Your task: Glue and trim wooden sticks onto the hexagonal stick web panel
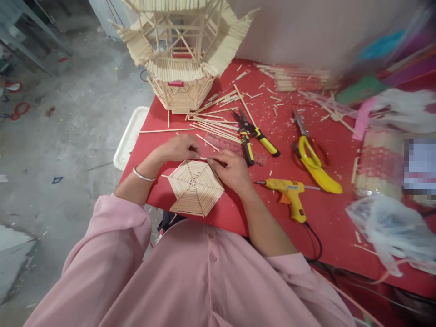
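A flat hexagonal panel of thin wooden sticks (194, 190) lies near the front edge of the red table. At its far edge, my left hand (180, 147) is closed, fingertips pinching one end of a short wooden stick (203, 158). My right hand (231, 168) pinches the stick's other end, its palm over the panel's right corner. A bracelet circles my left wrist. Just beyond my right hand lie yellow-and-black cutting pliers (254, 136) with open jaws, beside a clear ruler (225, 144). To its right rests a yellow glue gun (289, 193).
A pagoda-like stick model (184, 68) stands at the back left. Loose sticks (218, 129) and scraps cover the table's middle. Yellow-handled scissors (311, 156) lie on the right, near bundled sticks (379, 159) and a plastic bag (384, 227). The glue gun's cord (316, 238) hangs over the front edge.
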A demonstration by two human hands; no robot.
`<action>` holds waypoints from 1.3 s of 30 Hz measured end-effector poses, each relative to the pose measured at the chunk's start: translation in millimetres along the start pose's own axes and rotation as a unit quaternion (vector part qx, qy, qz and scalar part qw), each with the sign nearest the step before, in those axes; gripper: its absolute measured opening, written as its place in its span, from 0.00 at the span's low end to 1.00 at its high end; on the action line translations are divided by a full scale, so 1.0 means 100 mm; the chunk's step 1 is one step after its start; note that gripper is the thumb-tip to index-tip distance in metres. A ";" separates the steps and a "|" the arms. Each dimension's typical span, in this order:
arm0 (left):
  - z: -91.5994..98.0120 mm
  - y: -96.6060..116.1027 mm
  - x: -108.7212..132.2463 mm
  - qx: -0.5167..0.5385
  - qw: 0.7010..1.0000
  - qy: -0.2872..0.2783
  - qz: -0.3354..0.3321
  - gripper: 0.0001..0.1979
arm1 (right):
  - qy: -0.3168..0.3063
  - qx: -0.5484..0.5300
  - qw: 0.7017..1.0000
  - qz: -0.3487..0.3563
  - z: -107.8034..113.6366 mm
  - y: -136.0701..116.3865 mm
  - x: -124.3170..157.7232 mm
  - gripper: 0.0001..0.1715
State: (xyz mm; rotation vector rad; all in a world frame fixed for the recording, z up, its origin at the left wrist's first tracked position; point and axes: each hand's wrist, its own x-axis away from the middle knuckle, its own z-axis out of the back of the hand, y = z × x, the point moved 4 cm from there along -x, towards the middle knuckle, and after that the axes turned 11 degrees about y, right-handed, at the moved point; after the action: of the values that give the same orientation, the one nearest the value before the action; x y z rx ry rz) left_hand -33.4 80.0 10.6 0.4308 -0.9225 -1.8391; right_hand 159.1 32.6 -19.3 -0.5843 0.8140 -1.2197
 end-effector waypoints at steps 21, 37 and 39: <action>-0.06 0.01 -0.06 0.007 0.997 -0.053 0.048 0.06 | -0.026 0.026 0.999 -0.020 0.02 -0.02 0.02 0.15; -0.07 0.05 -0.04 -0.027 0.997 -0.048 0.061 0.07 | -0.022 0.016 1.000 -0.011 0.03 0.00 0.01 0.17; -0.06 0.05 -0.04 -0.023 0.997 -0.046 0.060 0.06 | -0.024 0.017 0.999 -0.013 0.03 0.01 0.01 0.17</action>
State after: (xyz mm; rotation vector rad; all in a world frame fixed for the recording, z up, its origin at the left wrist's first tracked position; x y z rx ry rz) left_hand -24.6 79.4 9.9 0.2583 -0.9463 -1.7795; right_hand 161.7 31.7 -18.3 -0.5962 0.7470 -1.2362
